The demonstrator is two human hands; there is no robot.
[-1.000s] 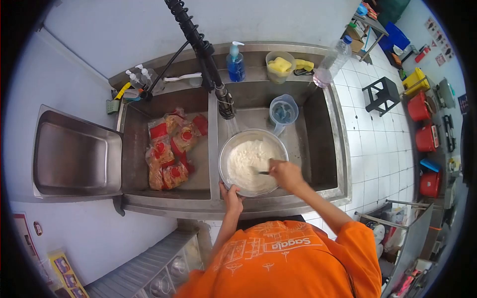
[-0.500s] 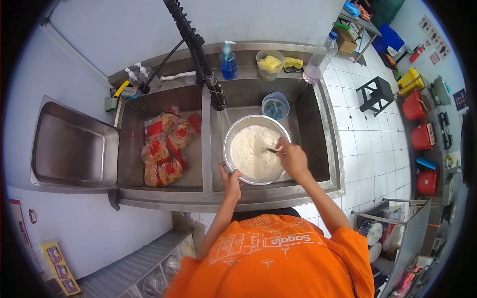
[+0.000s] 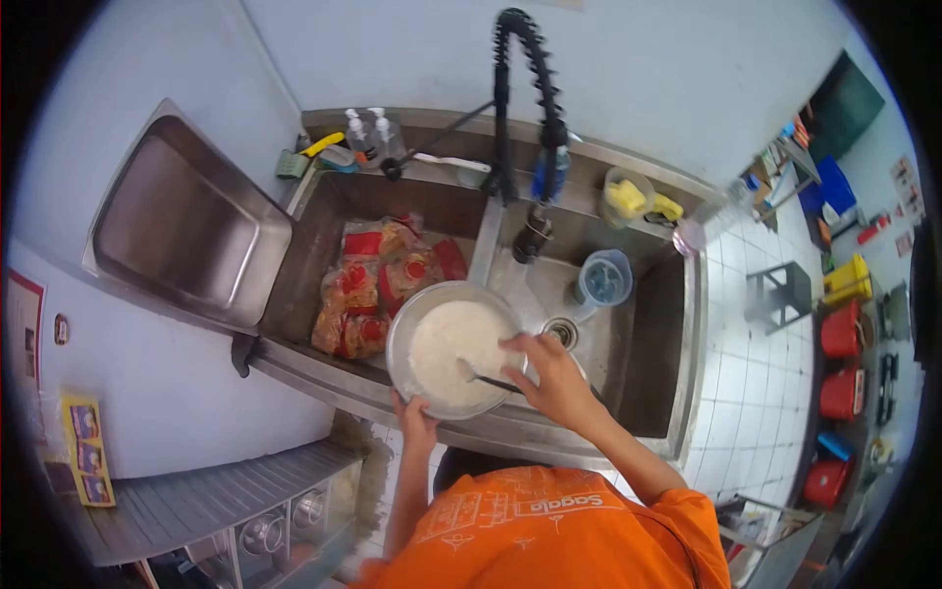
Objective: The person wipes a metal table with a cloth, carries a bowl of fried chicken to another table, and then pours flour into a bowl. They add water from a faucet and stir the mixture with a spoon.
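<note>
A round metal bowl (image 3: 400,378) with a pale, cream-coloured mixture (image 3: 453,339) is held over the sink's front edge, near the divider. My left hand (image 3: 417,422) grips its lower rim, the fingers partly hidden underneath. On the bowl's right side, my right hand (image 3: 557,385) has its fingers closed at the rim. A spoon (image 3: 491,381) rests in the mixture, and its dark handle crosses the rim beneath my right hand. Whether any finger also touches the handle is hard to see.
Bagged food packs (image 3: 392,280) lie in the left basin. The right basin has a clear plastic jug (image 3: 605,280), a drain (image 3: 560,334) and a black spring tap (image 3: 530,236) above. A metal pan (image 3: 186,226) stands left; a sponge tub (image 3: 626,196) and bottle (image 3: 721,211) sit behind.
The bowl has moved left out of the right basin to the divider and front edge. My right hand has gone from stirring with the spoon to the bowl's rim. The view has turned.
</note>
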